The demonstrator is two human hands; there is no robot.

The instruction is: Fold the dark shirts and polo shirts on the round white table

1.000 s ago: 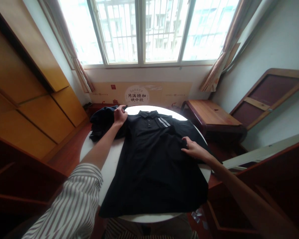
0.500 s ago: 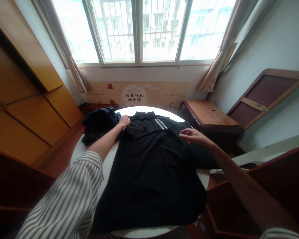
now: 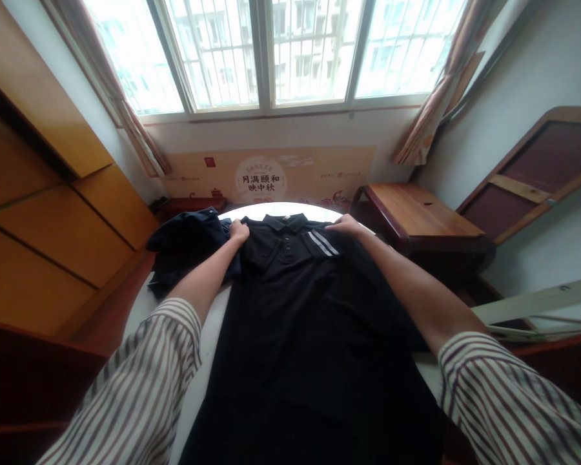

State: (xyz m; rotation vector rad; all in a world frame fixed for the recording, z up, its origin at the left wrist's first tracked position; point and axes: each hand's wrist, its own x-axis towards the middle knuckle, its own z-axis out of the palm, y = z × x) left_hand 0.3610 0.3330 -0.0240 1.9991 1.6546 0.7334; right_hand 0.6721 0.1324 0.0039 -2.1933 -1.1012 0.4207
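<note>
A black polo shirt (image 3: pixel 295 323) lies spread front side up on a white round table (image 3: pixel 213 361), its collar at the far end and two grey stripes on the right of the chest. My left hand (image 3: pixel 239 230) is closed on the shirt's left shoulder edge. At the opposite shoulder, my right hand (image 3: pixel 346 225) has its fingers pinched on the fabric. Just left of my left hand sits a heap of dark folded clothes (image 3: pixel 188 239).
Beyond the table, a printed banner (image 3: pixel 261 181) runs along the wall below the barred window (image 3: pixel 310 51). A wooden cabinet (image 3: pixel 421 213) stands at the far right, with a framed panel (image 3: pixel 527 174) leaning behind it. Yellow cupboards (image 3: pixel 43 226) line the left.
My right hand has moved away from me and leftward, from above the shirt's right sleeve to its shoulder, and closed there. My left hand keeps its hold. The view has shifted slightly.
</note>
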